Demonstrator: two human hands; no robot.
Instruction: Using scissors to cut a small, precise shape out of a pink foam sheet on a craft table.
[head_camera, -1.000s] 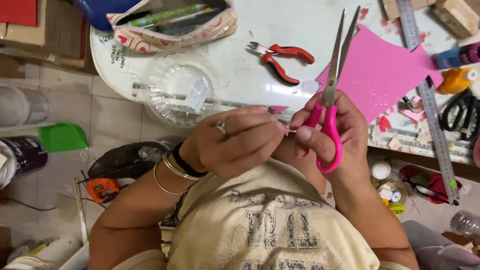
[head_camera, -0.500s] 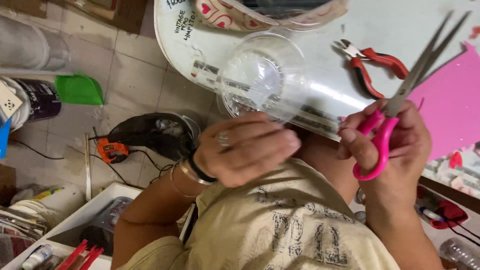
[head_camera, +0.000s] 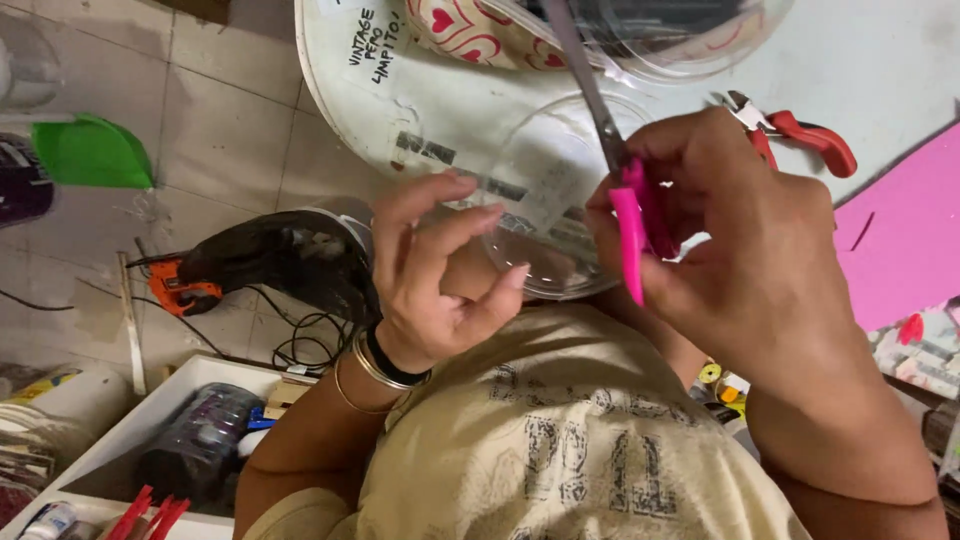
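Right hand (head_camera: 740, 230) is closed around the pink-handled scissors (head_camera: 625, 190), fingers through the handle loops, blades running up and out past the top of frame; whether the blades are open or together can't be told. Left hand (head_camera: 435, 270) is loosely open, fingers curled, palm toward the camera, holding nothing visible; fingertips are just beside the clear plastic bowl (head_camera: 545, 200). Bangles and a dark band sit on the left wrist.

Edges/clearance:
- Tabletop (head_camera: 400, 110) has a rounded white rim that cuts diagonally from upper centre down toward the hands. The bowl sits right at that rim, near edge overhanging toward the person's chest.
- Gap between the two hands is narrow and the bowl fills it.
- Red-handled pliers (head_camera: 800, 135) lie on the tabletop just past the right hand's knuckles, close but apart.
- Pink foam sheet (head_camera: 900, 240) lies to the right of the right hand, its edge near the wrist.
- A heart-print pouch (head_camera: 470, 30) and a second clear container (head_camera: 680, 30) crowd the top, right behind the bowl.

Surface/room:
- Tabletop is white, with dark marks near the rim.
- Tiled floor (head_camera: 220, 110) lies left of the tabletop, with a green dustpan (head_camera: 90, 150), a black-and-orange power tool (head_camera: 260, 260) with loose cord, and a white bin (head_camera: 150, 440) of odds and ends at lower left.
- More small craft clutter sits at the far right edge, too small to identify.
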